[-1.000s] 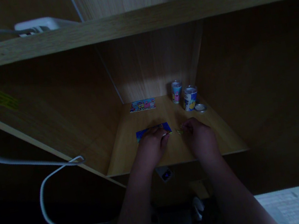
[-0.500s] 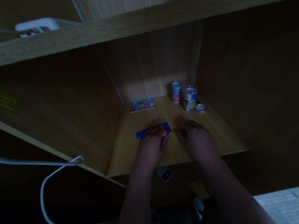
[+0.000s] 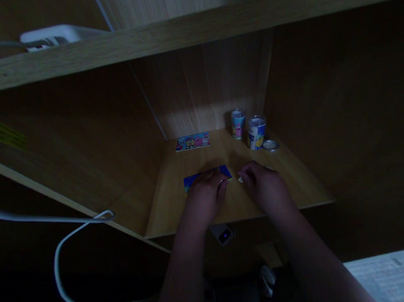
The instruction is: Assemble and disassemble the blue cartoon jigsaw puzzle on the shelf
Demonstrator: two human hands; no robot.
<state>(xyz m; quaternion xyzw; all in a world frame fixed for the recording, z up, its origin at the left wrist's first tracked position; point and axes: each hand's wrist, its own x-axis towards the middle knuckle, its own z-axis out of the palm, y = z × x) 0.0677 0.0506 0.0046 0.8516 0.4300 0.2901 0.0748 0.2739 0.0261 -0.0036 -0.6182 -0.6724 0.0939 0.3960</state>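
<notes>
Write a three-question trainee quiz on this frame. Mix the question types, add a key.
1. Count: how many cans stand on the lower shelf board?

2. Multiple choice: what does the left hand partly cover?
A) the white cable
B) the blue card
C) the yellow strip

3. True or false: the right hand has a small pale piece at its fingertips, apart from the blue card.

Key:
1. Two
2. B
3. True
</notes>
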